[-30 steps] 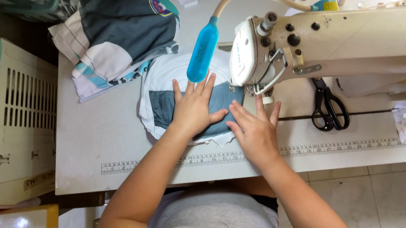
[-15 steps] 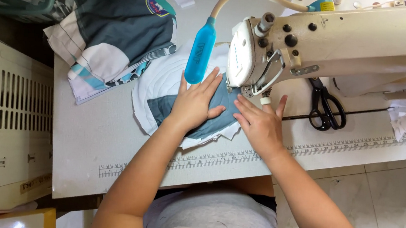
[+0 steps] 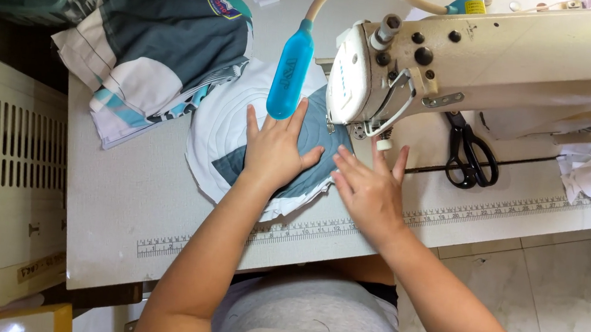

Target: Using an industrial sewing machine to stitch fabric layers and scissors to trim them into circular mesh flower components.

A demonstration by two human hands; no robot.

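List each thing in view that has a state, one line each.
Left hand: flat, fingers spread, pressing the fabric piece.
Right hand: flat, beside the needle area.
Fabric piece: spread flat under the sewing machine.
Scissors: closed, lying on the table.
Garment pile: folded loosely.

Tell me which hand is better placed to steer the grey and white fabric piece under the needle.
Probably the left hand: it lies flat on the grey and white fabric piece; the right hand rests at its edge.

Left hand (image 3: 277,150) and right hand (image 3: 368,187) lie flat, palms down, fingers spread.
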